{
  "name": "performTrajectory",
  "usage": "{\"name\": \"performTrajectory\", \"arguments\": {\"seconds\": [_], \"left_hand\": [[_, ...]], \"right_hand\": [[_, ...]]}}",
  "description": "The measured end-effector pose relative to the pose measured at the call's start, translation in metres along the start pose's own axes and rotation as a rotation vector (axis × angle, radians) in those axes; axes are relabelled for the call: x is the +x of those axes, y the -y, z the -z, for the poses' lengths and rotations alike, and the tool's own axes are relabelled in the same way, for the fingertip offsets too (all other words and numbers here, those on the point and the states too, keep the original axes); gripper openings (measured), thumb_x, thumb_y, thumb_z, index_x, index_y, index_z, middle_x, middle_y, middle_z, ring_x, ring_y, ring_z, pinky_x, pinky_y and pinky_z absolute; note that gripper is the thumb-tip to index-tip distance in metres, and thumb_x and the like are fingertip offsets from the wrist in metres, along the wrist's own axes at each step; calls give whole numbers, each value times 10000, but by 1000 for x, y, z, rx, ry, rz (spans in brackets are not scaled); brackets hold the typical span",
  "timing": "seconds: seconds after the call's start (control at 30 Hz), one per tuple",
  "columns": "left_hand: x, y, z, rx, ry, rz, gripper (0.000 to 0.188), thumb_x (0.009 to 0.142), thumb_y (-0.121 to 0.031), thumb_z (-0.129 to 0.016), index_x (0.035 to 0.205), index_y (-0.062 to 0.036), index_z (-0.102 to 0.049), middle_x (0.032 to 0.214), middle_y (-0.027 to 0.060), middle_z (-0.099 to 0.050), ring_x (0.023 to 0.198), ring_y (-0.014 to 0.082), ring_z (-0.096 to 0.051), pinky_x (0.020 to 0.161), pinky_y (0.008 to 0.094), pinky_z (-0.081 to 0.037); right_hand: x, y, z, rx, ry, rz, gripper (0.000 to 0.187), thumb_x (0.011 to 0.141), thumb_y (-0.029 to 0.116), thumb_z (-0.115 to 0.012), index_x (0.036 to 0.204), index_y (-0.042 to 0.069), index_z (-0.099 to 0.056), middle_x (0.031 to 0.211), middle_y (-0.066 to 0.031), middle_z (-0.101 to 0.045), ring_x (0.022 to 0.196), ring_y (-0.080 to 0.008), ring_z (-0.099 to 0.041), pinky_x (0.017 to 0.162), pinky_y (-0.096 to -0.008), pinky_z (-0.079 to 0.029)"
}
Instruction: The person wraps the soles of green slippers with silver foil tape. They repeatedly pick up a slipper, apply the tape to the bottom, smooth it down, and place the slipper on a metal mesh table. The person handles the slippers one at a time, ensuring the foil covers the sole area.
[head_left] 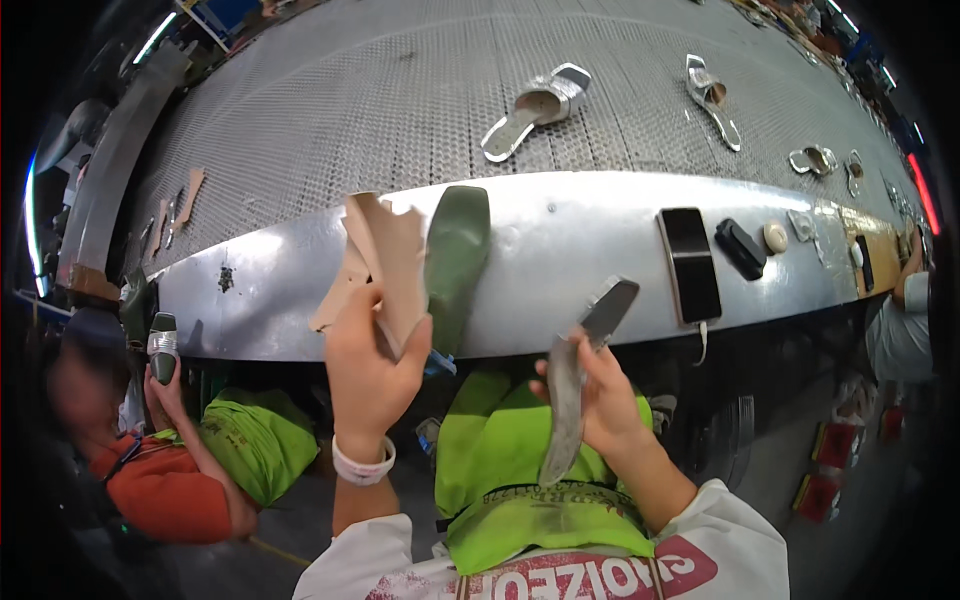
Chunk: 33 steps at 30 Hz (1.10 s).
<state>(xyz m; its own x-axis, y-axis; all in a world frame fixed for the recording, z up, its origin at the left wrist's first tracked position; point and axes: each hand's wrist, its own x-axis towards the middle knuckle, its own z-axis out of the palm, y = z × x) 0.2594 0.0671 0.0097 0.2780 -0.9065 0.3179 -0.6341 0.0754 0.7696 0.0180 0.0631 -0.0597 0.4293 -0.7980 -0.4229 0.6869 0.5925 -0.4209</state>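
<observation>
My left hand (372, 355) is closed on several thin beige pieces (392, 255) with uneven edges, held upright above the metal ledge. Just to their right, a green shoe last (462, 250) lies on the ledge, its lower end partly hidden by the hand. My right hand (608, 400) grips a long grey shoe sole (567, 410), tilted, with a darker, squared end pointing up and away. The fingers wrap around its middle, in front of my green apron (545, 530).
Beyond the metal ledge (570, 205), silver slide sandals (540, 105) sit on a textured grey conveyor (350, 100). A phone (690, 265) with a cable and a black case (740, 250) lie at right. A co-worker (170, 490) at left holds a shoe.
</observation>
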Motion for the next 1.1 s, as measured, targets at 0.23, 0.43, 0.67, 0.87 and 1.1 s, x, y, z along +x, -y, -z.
{"name": "performTrajectory", "arguments": {"seconds": [0.23, 0.43, 0.67, 0.87, 1.1], "left_hand": [[-10, 15, -40, 304, 132, 107, 468, 768, -133, -772, 1145, 63, -577, 964, 214, -676, 881, 335, -671, 778, 381, -514], [-64, -11, -52, -516, -59, 162, 447, 763, -102, -781, 1125, 81, -593, 940, 144, -692, 785, 186, -672, 718, 313, -533], [-88, -22, -42, -295, 497, 26, 508, 750, -169, -759, 1175, 61, -602, 956, 174, -686, 746, 227, -681, 661, 319, -521], [-123, 35, -64, -704, 407, 425, 333, 822, -60, -683, 1110, 13, -533, 1141, 162, -599, 1007, 197, -571, 785, 333, -465], [-139, 41, -102, -886, 289, 776, 358, 843, -44, -717, 1116, 5, -490, 1152, 124, -539, 985, 171, -535, 741, 296, -501]], "right_hand": [[18, 17, -7, 166, 182, -17, 551, 956, 395, -492, 1380, 52, -411, 1263, -159, -556, 1201, -347, -531, 987, -545, -449], [28, 15, -9, 143, 113, 104, 515, 954, 401, -531, 1300, 23, -483, 1190, -124, -597, 1145, -282, -566, 982, -476, -460], [14, 21, -8, -155, 22, -10, 523, 826, 205, -662, 1274, -11, -500, 1165, -121, -603, 1011, -213, -622, 853, -367, -539], [-15, -15, 19, -69, -11, -255, 572, 809, 161, -663, 1320, 2, -461, 1210, -129, -578, 1038, -215, -614, 864, -367, -540], [-21, -33, 51, -52, -83, -414, 608, 890, 413, -637, 1324, 26, -459, 1185, -119, -577, 1040, -217, -610, 866, -375, -536]]}}
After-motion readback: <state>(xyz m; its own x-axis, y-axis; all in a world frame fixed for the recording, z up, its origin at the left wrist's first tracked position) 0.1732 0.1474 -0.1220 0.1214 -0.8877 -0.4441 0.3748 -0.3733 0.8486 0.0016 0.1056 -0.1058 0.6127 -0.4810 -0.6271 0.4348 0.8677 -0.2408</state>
